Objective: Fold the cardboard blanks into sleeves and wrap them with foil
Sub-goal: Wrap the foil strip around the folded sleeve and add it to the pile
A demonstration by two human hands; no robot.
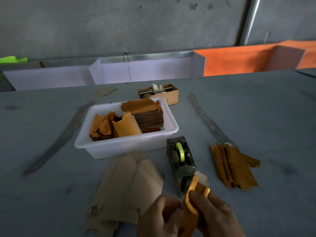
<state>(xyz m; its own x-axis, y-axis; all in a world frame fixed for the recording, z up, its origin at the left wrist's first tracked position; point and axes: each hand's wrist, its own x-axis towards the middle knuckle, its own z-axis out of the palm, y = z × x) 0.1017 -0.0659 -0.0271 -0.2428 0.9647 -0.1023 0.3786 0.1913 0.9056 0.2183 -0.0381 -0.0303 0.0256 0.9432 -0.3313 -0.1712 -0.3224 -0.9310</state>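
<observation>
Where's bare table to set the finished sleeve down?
Free: table right of the tub and beyond the gold stack; also far left of the cardboard blanks. Crowded: the centre, between blanks, tape dispenser and stack, where both hands hold the sleeve.

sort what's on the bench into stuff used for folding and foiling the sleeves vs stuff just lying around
In use:
sleeve, gripped by left hand and right hand
tape dispenser
cardboard blanks
tub of foil pieces
finished sleeves

Lying about:
small box
cardboard scrap
green item
</observation>
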